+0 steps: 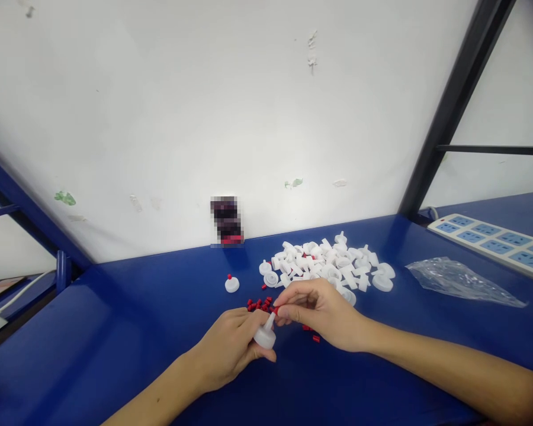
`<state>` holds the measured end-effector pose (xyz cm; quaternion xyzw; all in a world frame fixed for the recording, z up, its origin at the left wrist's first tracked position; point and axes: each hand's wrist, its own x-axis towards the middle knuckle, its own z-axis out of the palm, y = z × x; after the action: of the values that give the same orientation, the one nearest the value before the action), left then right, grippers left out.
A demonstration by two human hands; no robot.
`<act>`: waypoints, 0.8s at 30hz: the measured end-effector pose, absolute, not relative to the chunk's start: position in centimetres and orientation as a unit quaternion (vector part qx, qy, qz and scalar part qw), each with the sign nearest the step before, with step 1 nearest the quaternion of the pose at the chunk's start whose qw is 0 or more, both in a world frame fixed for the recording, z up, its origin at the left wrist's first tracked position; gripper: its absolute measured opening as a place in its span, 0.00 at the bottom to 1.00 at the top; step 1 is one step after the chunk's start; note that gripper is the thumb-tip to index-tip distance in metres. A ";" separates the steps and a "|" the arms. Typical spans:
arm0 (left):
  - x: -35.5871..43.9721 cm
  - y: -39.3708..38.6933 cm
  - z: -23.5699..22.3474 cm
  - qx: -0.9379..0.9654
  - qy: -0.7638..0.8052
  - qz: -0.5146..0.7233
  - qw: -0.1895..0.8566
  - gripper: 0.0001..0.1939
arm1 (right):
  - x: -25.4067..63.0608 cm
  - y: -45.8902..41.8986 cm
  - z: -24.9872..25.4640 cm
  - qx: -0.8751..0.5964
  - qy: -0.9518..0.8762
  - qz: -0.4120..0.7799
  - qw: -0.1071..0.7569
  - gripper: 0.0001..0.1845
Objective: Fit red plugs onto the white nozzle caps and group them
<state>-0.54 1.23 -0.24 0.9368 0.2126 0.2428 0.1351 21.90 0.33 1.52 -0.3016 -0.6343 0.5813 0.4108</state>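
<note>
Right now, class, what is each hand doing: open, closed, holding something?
Left hand: closed, holding a white nozzle cap.
Right hand: closed, pinching a small red tip at the nozzle's end.

1. Your setting is apparently a small workshop.
2. Before you, a blue tabletop bears loose white nozzle caps and small red tips, parts in bulk.
3. At your right: black metal post, multi-socket power strip; ahead, a chipped white wall.
</note>
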 end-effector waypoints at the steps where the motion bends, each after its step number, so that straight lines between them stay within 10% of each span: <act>1: -0.5 1.2 -0.2 0.940 0.205 0.243 0.128 0.17 | 21.9 0.3 1.5 -0.299 -0.633 0.582 0.414 0.08; 8: -0.7 0.9 -0.2 0.957 0.201 0.205 0.042 0.12 | 22.3 0.1 1.7 -0.311 -0.755 0.423 0.392 0.07; 13: -0.4 0.7 -0.4 0.933 0.266 0.242 0.001 0.10 | 22.1 -0.4 1.1 -0.292 -0.834 0.277 0.378 0.29; 24: 0.6 -0.4 -0.2 0.930 0.298 0.189 0.105 0.09 | 21.7 -0.8 0.1 -0.290 -0.847 0.198 0.398 0.26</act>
<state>0.57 -0.37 -0.24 0.9298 0.2977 0.1892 0.1050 21.66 -0.78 0.14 -0.2899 -0.8473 0.1983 0.3984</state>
